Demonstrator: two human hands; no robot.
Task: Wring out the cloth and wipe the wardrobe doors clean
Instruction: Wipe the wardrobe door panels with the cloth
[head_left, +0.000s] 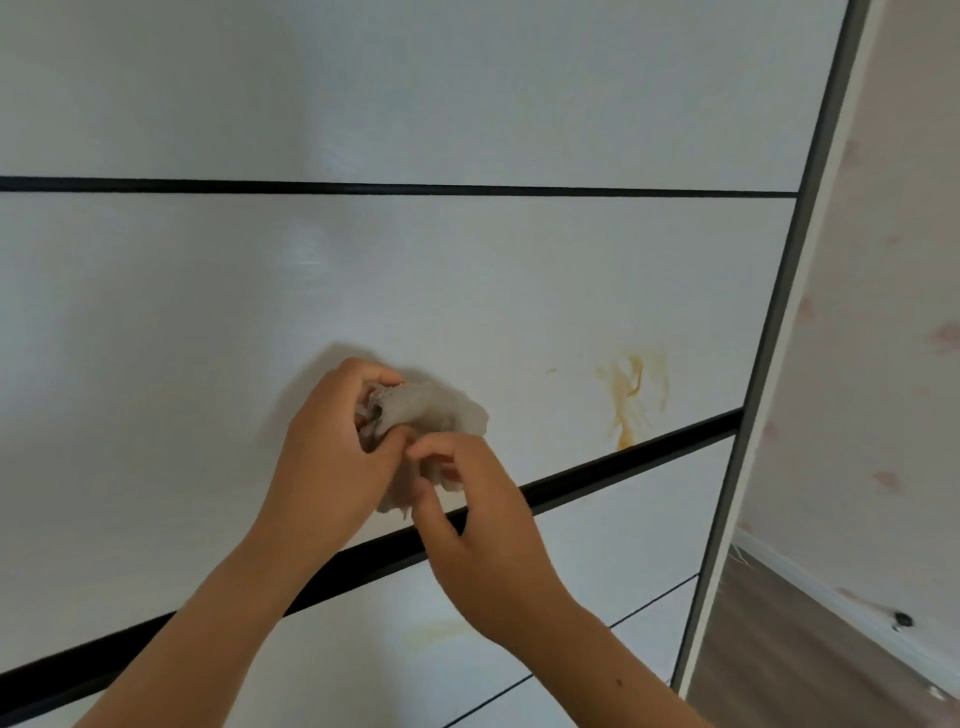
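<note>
The cloth (436, 408) is a pale, bunched wad held up in front of the white wardrobe door (467, 286), to the left of the yellow-brown stain (631, 400) and at about the same height. I cannot tell whether it touches the panel. It is crumpled too tightly to show a clear long axis. Its free, loose lobe juts out toward the stain, and the rest is buried between the two hands.

The left hand (332, 447), on the side of the wad farthest from the stain, has its fingers curled over the cloth's top and its thumb closed in beneath. The right hand (478, 525), below the wad and nearer the stain, pinches the cloth's lower folds with bent fingertips. Both hands hold the cloth, which looks like wringing or regathering rather than wiping.

The stain is apart from the cloth, with bare panel between them, so the wipe would have to travel rightward, and the right hand seems better placed to carry it.

A black strip (623, 460) crosses the door just under the stain and passes behind the wrists. Below that strip and down-left of the stain is a fainter yellowish smear (431, 631). Right of the stain stands the door's dark frame (779, 312), then a wallpapered wall (883, 312) and wooden floor (779, 649).
</note>
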